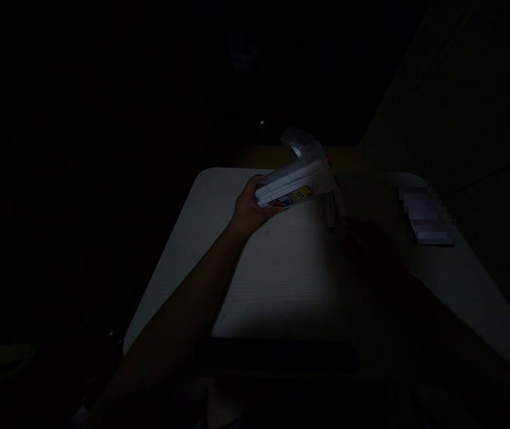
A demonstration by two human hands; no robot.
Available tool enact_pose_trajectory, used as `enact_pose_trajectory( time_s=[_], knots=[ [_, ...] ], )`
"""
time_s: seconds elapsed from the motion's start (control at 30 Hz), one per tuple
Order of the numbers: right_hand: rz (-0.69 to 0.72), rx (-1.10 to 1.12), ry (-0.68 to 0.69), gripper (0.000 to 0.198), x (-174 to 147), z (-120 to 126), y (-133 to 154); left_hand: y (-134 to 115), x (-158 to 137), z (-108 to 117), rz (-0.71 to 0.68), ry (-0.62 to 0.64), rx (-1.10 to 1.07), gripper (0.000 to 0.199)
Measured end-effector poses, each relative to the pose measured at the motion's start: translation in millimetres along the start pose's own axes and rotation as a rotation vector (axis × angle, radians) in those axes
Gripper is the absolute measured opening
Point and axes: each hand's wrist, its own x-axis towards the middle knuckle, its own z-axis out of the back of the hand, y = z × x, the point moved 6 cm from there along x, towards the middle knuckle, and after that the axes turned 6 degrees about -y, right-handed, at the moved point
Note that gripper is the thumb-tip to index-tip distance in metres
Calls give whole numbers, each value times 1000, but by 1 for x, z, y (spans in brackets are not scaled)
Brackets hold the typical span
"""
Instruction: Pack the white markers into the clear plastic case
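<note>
My left hand (251, 208) is wrapped round a clear plastic marker case (297, 180), tilted up to the right over the table. White-bodied markers lie inside, and a yellow and blue label shows on its side. The case's transparent lid (300, 143) stands open at the upper right end. In deep shadow, my right hand (366, 238) is closed on the lower end of a marker (339, 201) just right of the case. Beside that one, another marker (329, 214) is seen below the case's open end; whether it touches the table I cannot tell.
A pale wood-grain table (277, 268) with rounded corners fills the middle. A phone-like flat object (427, 215), blurred out, lies at its right side. A dark bar (282, 355) runs along the near edge. The surroundings are nearly black.
</note>
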Motion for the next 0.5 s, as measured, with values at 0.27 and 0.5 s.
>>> enact_pose_trajectory(
  time_s=[0.27, 0.5],
  knots=[
    [-284, 461, -240, 44, 64, 45, -8, -2, -1, 0, 5, 12, -22, 90],
    [-459, 523, -76, 24, 100, 40, -1, -3, -1, 0, 5, 23, 13, 90]
  ],
)
